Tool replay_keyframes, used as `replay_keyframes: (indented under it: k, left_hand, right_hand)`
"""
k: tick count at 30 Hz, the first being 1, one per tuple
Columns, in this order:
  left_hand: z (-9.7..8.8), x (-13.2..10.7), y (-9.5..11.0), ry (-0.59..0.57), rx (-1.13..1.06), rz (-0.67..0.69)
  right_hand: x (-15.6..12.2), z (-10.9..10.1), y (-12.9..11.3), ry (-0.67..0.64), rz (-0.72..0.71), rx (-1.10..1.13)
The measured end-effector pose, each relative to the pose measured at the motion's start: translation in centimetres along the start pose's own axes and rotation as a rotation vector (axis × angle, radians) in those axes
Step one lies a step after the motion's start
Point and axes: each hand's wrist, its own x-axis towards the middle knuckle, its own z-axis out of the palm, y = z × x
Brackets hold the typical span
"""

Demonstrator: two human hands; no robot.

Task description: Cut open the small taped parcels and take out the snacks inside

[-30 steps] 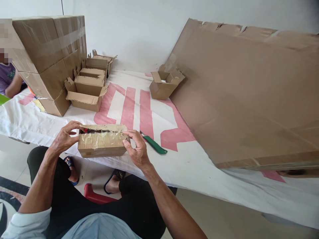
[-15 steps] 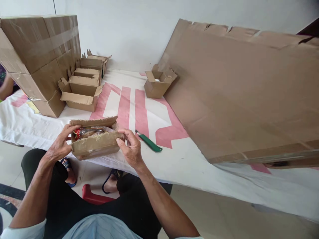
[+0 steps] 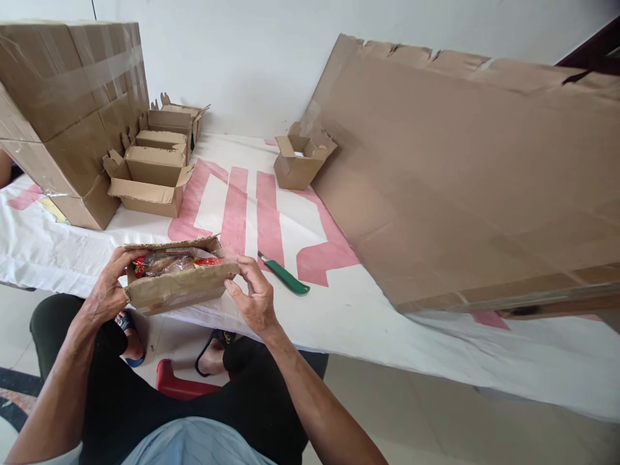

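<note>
Between my hands, at the table's front edge, is a small cardboard box (image 3: pixel 177 290) with its top open. Inside it lie clear plastic-wrapped packets (image 3: pixel 169 261) with red parts; what they contain I cannot make out. My left hand (image 3: pixel 109 284) grips the box's left end, fingers over the rim. My right hand (image 3: pixel 254 290) holds the right end by its flap, thumb on the front and fingers behind. Just right of that hand, a green-handled knife (image 3: pixel 287 278) lies on the cloth.
Several open cardboard boxes (image 3: pixel 150 194) stand in a row at the left, beside a taped stack of cartons (image 3: pixel 72 129). Another small open box (image 3: pixel 295 171) touches a large cardboard sheet (image 3: pixel 460 181) leaning at the right. Below the table is a red stool (image 3: pixel 181 384). A person's arm shows at the left edge.
The box has tipped so more of its packets show, including red on the right side. Both hands keep hold of it. The view has shifted slightly.
</note>
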Motion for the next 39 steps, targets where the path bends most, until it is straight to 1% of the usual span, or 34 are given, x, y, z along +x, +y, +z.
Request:
replay_keyframes:
  k: [6, 9, 11, 13, 16, 20, 24, 29, 34, 39]
  left_hand:
    - [-0.5, 0.7, 0.1, -0.006, 0.090, -0.070]
    - [-0.4, 0.5, 0.0, 0.005, 0.085, -0.092]
    - [-0.2, 0.4, -0.2, 0.019, 0.061, -0.111]
    - [-0.1, 0.3, -0.5, 0.034, 0.039, -0.119]
    - [-0.2, 0.6, -1.1, 0.056, 0.016, -0.120]
    - [-0.5, 2.0, -1.7, 0.063, -0.039, -0.115]
    - [-0.7, 3.5, -2.1, 0.079, -0.104, -0.160]
    - [-0.5, 3.7, -2.6, 0.088, -0.197, -0.230]
    - [-0.5, 3.6, -3.0, 0.094, -0.210, -0.226]
    - [-0.5, 3.6, -2.9, 0.093, -0.191, -0.207]
  right_hand:
    - [-1.0, -0.1, -1.0, -0.026, -0.223, -0.149]
    - [-1.6, -0.5, -1.2, -0.086, -0.279, -0.266]
    - [-1.8, -0.9, -1.2, -0.125, -0.285, -0.294]
    - [-1.6, -1.4, -1.3, -0.139, -0.257, -0.258]
    - [-0.5, -2.0, -1.8, -0.128, -0.152, -0.118]
    - [1.7, -2.2, -2.6, -0.133, 0.018, 0.061]
    - [3.3, -1.8, -2.8, -0.146, 0.099, 0.175]
    - [4.8, -1.8, -3.1, -0.155, 0.121, 0.199]
    - [6.3, -2.0, -4.2, -0.231, 0.088, 0.196]
    - [7.4, -2.1, -5.1, -0.233, 0.084, 0.197]
